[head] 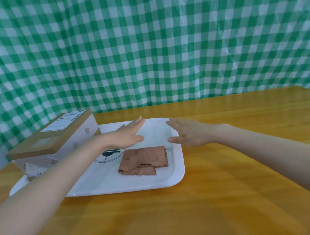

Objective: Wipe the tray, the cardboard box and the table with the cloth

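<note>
Folded brown cloth (144, 160), frayed edges, flat on white tray (176, 177).

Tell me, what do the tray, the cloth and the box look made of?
The tray looks like white plastic, smooth and slightly glossy with a rounded moulded rim. The cloth seems a matte brown fabric, folded, with wavy edges. The box is likely cardboard: brown matte top, paper label, pale printed sides.

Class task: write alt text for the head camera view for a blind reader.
An open left hand and open right hand reach over a white rectangular plastic tray where a folded brown cloth lies untouched. A brown cardboard box stands at its left; a wooden table lies beneath, a green-checked sheet behind.
</note>
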Demonstrator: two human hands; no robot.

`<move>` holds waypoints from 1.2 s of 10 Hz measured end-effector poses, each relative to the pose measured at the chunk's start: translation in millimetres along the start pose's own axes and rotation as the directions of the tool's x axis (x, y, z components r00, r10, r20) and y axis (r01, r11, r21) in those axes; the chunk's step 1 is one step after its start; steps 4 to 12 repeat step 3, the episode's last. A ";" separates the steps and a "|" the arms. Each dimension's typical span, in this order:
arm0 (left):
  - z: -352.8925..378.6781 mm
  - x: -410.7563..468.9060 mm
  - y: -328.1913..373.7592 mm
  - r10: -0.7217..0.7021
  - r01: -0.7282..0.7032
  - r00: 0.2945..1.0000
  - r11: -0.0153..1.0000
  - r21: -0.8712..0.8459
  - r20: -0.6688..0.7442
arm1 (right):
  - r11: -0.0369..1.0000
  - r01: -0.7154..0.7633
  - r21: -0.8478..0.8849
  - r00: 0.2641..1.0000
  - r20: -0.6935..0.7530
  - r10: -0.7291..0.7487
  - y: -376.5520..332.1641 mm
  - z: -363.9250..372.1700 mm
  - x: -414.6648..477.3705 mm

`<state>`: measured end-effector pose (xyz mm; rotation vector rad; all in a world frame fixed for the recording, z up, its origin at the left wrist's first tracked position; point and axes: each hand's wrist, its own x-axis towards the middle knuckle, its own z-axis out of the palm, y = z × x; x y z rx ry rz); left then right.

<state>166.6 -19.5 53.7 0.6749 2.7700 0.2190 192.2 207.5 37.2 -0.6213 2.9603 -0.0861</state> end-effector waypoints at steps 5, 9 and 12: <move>-27.7 41.6 43.2 0.009 0.015 0.934 0.998 0.066 -0.358 | 0.976 -0.213 -0.045 0.936 -0.295 0.191 51.6 -42.5 -11.9; -27.7 41.6 43.2 0.009 0.015 0.934 0.998 0.066 -0.358 | 0.976 -0.213 -0.045 0.936 -0.295 0.191 51.6 -42.5 -11.9; -27.7 41.6 43.2 0.009 0.015 0.934 0.998 0.066 -0.358 | 0.976 -0.213 -0.045 0.936 -0.295 0.191 51.6 -42.5 -11.9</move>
